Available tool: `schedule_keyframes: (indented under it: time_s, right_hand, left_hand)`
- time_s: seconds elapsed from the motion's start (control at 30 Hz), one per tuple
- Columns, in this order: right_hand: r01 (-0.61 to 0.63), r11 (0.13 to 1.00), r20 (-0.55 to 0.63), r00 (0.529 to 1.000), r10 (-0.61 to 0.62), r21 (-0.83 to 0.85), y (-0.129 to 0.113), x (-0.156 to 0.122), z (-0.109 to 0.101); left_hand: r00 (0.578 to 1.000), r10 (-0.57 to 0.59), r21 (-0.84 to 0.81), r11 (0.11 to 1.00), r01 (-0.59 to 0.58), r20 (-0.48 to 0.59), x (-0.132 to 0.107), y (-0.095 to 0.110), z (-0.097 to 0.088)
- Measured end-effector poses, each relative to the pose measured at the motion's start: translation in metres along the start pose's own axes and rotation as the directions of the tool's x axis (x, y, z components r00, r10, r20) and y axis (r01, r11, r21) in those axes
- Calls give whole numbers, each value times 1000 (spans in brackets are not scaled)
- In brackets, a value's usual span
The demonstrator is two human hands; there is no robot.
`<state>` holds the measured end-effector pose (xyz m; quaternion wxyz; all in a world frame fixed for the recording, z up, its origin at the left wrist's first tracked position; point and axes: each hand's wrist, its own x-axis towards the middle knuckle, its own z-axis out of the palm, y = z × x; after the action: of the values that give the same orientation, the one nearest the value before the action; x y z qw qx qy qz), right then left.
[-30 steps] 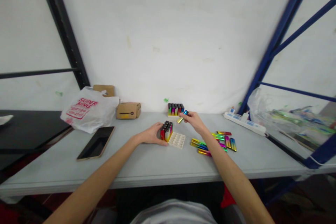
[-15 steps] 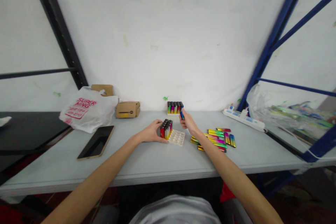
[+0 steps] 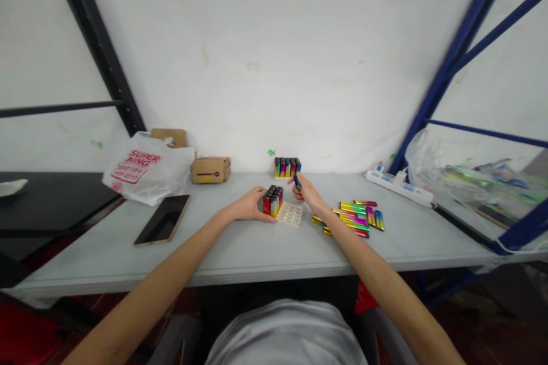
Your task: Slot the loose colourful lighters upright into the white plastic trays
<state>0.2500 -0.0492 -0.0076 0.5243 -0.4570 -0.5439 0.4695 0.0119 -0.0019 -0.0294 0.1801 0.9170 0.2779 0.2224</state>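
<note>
My left hand [image 3: 250, 205] curls its thumb and fingers around upright lighters [image 3: 273, 199] standing in the left part of a white tray [image 3: 291, 215]. Bare round sockets show in the tray's right part. Just behind and to the right of that tray, my right hand [image 3: 308, 194] is closed on a dark blue lighter [image 3: 297, 183], tilted and raised above the table. Its lower end is hidden by the fingers. Loose shiny lighters [image 3: 349, 219] in several colours lie flat beside my right forearm.
A second tray packed with upright lighters [image 3: 287, 167] stands against the wall. On the left are a phone [image 3: 163, 220], a small cardboard box [image 3: 211, 170] and a white plastic bag [image 3: 149, 168]. A power strip [image 3: 399, 187] lies at the right, before a blue metal frame [image 3: 445, 74].
My right hand has drawn slightly back from the rear tray towards me with the blue lighter, which has tilted. My left hand keeps its place at the front tray. The view has dipped a little.
</note>
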Motion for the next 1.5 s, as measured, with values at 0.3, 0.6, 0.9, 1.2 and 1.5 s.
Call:
schedule_keyframes:
  time_s: [0.3, 0.6, 0.9, 1.2, 1.5]
  right_hand:
    - [278, 826, 142, 960, -240, -491, 1, 0, -16]
    - [272, 874, 141, 962, -235, -403, 8, -2, -19]
    - [395, 733, 274, 918, -288, -553, 7, -7, -15]
    - [354, 643, 326, 930, -168, -679, -12, -14, -56]
    - [62, 209, 74, 996, 50, -976, -25, -61, -189]
  left_hand:
    - [999, -32, -3, 999, 32, 13, 0, 10, -4]
    - [999, -25, -2, 1000, 25, 27, 1, 10, -4]
    - [999, -24, -5, 1000, 24, 27, 1, 9, -3]
    - [999, -28, -25, 999, 28, 31, 1, 9, -5]
    - [997, -68, -20, 997, 69, 48, 1, 10, -6]
